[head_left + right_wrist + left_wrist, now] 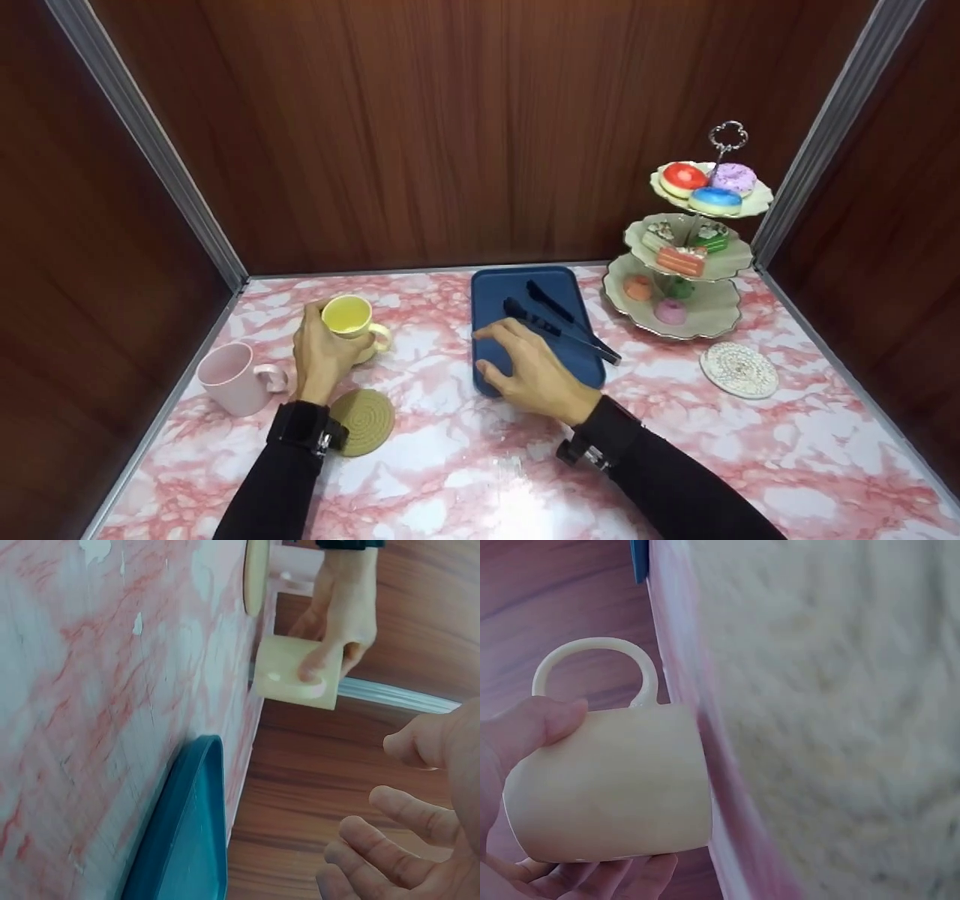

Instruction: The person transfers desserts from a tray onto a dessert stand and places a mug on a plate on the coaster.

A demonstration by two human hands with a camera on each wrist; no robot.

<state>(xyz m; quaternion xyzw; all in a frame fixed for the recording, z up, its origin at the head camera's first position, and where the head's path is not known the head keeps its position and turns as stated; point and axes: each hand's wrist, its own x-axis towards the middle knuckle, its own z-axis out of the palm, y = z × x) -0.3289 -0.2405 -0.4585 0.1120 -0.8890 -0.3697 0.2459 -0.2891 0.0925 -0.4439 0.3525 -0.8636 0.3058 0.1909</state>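
My left hand (pixel 321 354) grips the pale yellow mug (pixel 347 313) round its body, thumb near the handle. The mug is upright, its handle to the right; whether its base touches the table I cannot tell. Close by my left wrist lies a round olive-tan woven coaster (pixel 365 421). My right hand (pixel 536 375) hovers over the left part of a blue tray (pixel 487 285), fingers relaxed and apart, holding nothing. Across the tray lie what look like tongs (pixel 555 326), with black tips and metal arms meeting at the lower right, past the tray's edge.
A pink mug (pixel 232 379) stands at the left. On the right, a three-tier stand (pixel 630 319) bears toy donuts (pixel 716 200), cake slices (pixel 681 261) and small rounded sweets (pixel 670 310). A white beaded coaster (pixel 739 370) lies before it. Wooden panels (pixel 450 135) surround the table.
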